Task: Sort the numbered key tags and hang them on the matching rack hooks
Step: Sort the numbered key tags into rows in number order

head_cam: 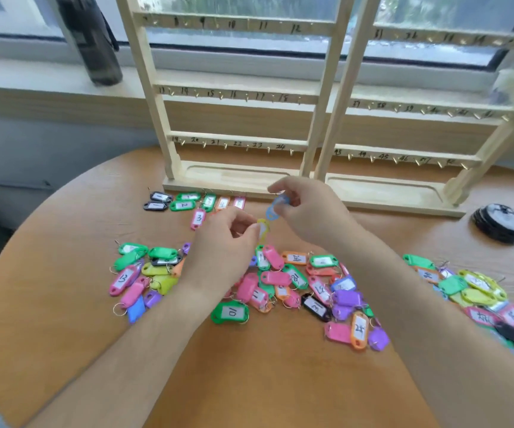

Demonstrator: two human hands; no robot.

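Far left, a row of low-numbered tags (187, 202) lies on the table (249, 381) along the foot of the wooden rack (237, 140), likely staged in order for quick hanging. The left hand (225, 239) hovers over the loose heap (280, 285), its grip pinching a yellow tag (263, 230). Just right, the right hand (308, 208), fingers curled, pinches a dangling blue tag (276, 208), both tags lifted clear, probably for reading.

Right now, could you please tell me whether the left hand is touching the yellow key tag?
Touching. The head view shows the left hand pinching the yellow key tag at its fingertips, with no gap between them.
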